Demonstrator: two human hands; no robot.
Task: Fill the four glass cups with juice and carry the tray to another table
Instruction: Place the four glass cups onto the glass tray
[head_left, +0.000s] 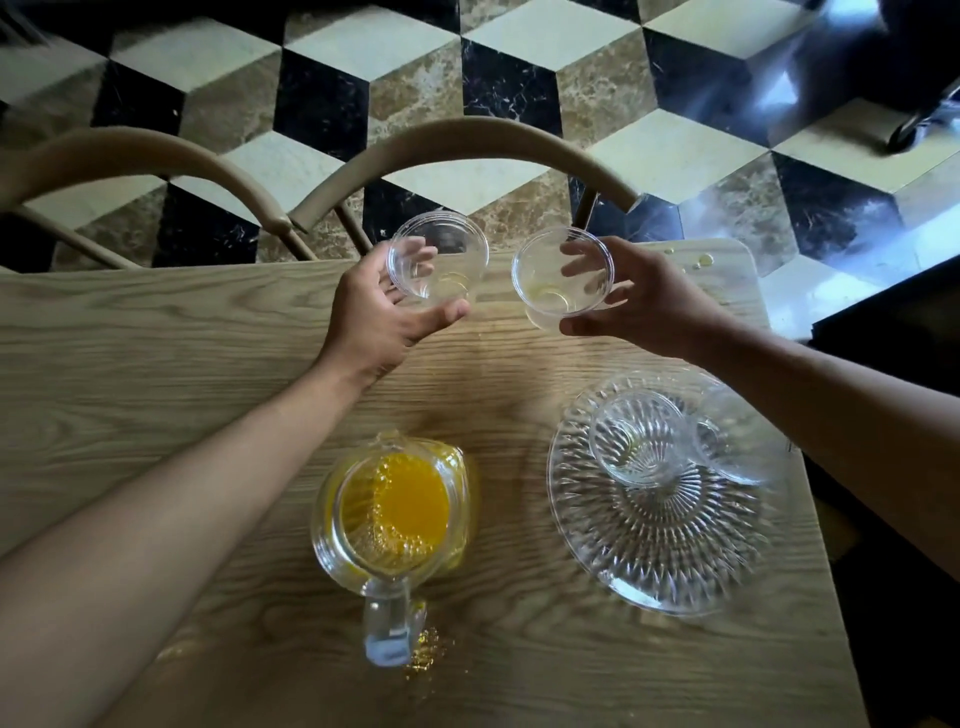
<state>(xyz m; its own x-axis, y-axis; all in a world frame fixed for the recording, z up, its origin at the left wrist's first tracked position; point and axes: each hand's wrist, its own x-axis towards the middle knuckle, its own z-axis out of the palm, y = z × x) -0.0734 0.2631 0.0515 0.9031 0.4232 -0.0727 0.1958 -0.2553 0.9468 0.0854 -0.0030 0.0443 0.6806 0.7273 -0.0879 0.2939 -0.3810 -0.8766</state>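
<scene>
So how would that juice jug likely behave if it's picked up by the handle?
The jug looks like thick glass holding plenty of juice, so probably heavy for its size. The juice would likely slosh if it's tilted quickly. Drops by the handle suggest it may be slippery.

both bare arms reach forward, well apart at the elbows and nearer at the hands. the left hand (387, 312) curls fingers and thumb around a glass cup (439, 260); the right hand (641, 301) grips another cup (561, 273) likewise.
</scene>
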